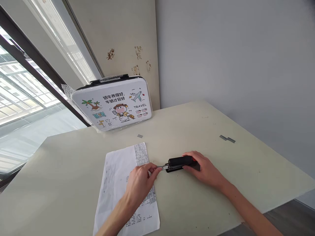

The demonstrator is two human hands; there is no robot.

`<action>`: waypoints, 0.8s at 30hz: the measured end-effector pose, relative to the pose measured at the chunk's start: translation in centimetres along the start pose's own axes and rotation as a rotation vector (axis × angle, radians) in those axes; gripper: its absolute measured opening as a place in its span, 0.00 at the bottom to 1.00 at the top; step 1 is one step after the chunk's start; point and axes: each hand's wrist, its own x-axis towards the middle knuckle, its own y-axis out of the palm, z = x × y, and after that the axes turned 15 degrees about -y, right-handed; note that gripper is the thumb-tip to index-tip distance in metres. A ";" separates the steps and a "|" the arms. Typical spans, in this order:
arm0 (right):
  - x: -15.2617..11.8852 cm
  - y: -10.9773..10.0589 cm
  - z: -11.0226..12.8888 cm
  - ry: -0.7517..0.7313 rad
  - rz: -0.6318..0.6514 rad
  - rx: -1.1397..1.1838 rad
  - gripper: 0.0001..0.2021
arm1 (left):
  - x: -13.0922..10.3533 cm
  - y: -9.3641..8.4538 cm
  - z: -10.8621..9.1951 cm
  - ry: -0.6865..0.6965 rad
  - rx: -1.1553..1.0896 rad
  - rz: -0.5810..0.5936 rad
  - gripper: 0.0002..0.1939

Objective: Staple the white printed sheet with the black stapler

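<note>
A black stapler [180,161] lies on the table to the right of the paper. My right hand [200,166] is closed around its right end, thumb on the near side and fingers over the top. At the other end, a thin metal slide [164,167] sticks out of the stapler. My left hand [142,177] pinches the tip of this slide between thumb and forefinger. Below my left hand and forearm, printed paper sheets [117,180] are partly covered. The inside of the stapler is hidden from this angle.
Loose staple strips [227,139] rest at the right of the pale table [197,209], and a small staple strip [140,135] lies beyond the paper. A white cartoon-printed case [113,105] in plastic wrap stands at the back. A window is on the left, a grey wall on the right.
</note>
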 end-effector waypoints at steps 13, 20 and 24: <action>-0.1 0.0 -0.1 0.016 0.011 0.024 0.15 | -0.2 0.1 -0.7 -0.002 0.005 0.013 0.27; 0.0 -0.1 0.1 0.002 0.013 -0.004 0.15 | -0.1 0.1 0.0 0.048 0.038 -0.053 0.22; 0.0 -0.2 0.1 0.002 0.000 -0.034 0.15 | 0.0 0.2 0.3 0.087 0.098 -0.137 0.19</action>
